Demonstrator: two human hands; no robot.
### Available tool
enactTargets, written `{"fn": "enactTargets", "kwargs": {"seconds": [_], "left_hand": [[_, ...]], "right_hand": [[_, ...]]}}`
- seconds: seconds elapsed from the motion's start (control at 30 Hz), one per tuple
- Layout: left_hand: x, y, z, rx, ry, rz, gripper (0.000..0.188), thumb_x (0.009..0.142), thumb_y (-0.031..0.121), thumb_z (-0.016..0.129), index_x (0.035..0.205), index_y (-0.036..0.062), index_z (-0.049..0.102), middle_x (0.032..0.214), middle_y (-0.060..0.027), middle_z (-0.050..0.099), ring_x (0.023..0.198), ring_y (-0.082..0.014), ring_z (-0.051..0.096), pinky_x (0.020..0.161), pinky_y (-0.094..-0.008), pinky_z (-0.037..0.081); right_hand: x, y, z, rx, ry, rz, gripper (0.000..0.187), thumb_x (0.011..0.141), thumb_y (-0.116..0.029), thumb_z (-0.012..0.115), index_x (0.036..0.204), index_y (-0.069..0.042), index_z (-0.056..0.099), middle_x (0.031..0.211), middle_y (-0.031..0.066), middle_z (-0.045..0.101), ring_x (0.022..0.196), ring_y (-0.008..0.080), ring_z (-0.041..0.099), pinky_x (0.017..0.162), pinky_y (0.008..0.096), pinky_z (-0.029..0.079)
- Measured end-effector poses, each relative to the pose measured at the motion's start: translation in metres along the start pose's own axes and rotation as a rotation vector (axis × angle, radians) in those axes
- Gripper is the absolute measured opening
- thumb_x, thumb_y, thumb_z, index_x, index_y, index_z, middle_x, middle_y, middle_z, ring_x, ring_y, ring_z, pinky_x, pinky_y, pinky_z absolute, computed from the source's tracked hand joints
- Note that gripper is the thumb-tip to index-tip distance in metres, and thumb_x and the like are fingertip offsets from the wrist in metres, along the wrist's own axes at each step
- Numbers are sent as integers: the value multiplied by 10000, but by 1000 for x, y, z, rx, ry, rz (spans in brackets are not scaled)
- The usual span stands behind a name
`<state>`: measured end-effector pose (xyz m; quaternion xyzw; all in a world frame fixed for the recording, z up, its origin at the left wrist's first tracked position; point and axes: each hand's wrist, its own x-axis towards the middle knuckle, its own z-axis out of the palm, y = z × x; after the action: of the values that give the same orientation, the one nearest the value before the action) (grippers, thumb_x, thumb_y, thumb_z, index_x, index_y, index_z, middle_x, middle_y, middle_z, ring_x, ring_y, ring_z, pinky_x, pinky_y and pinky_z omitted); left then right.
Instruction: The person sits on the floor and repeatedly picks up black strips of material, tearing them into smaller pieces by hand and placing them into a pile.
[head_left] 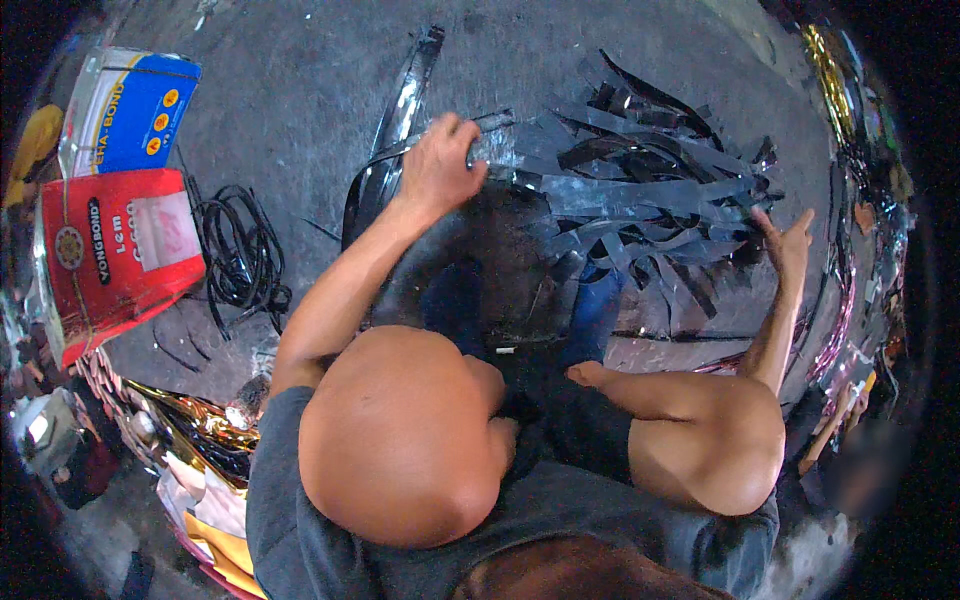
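Black plastic strips lie fanned out in a loose bundle on the floor in front of me, narrowing toward their left end. My left hand is at that narrow end, its fingers curled down over a thin black strip that shows on both sides of it. The fingertips are partly hidden. Beyond this hand, a shiny black band stretches away along the floor. At the loose right ends of the bundle, my right hand has its fingers spread, one fingertip close to the strips.
A blue and white container and a red one stand at the left. Beside them lies a coil of black cord. Shiny gold foil is at lower left; pink and silver foil strands line the right. Another person's arm shows at far right.
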<state>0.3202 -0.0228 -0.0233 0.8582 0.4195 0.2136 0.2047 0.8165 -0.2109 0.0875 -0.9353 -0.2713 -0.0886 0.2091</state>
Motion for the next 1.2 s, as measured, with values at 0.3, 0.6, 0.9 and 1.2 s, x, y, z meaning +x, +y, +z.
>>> {"fn": "enactTargets", "kwargs": {"seconds": [0.3,0.6,0.9,1.2], "left_hand": [[35,-18,11,178,-256,51,192,687,31,622,879,31,636,899,-179,650,854,-346,654,721,-445,537],[33,55,-29,-805,-406,-402,66,806,32,562,799,3,622,662,33,538,654,-54,495,575,-243,403],[49,99,-97,-1166,-633,-341,286,953,282,557,796,44,578,575,-34,540,452,-104,507,397,-245,396],[26,91,-185,-1011,-620,-334,246,953,165,511,768,17,579,507,-19,512,377,-83,435,401,-238,330]], "right_hand": [[-128,-163,34,525,-686,-559,240,899,-213,645,1071,-51,684,993,73,694,867,138,641,761,270,487],[-166,-216,71,856,-1161,-167,348,936,-333,595,1009,-3,677,724,7,632,618,77,556,583,241,459],[-135,-256,5,913,-955,-246,183,889,-232,656,857,-55,688,660,-16,599,548,60,514,489,222,394],[147,-199,-93,800,-252,-14,164,880,-143,625,743,-53,631,623,14,532,521,86,425,476,252,313]]}}
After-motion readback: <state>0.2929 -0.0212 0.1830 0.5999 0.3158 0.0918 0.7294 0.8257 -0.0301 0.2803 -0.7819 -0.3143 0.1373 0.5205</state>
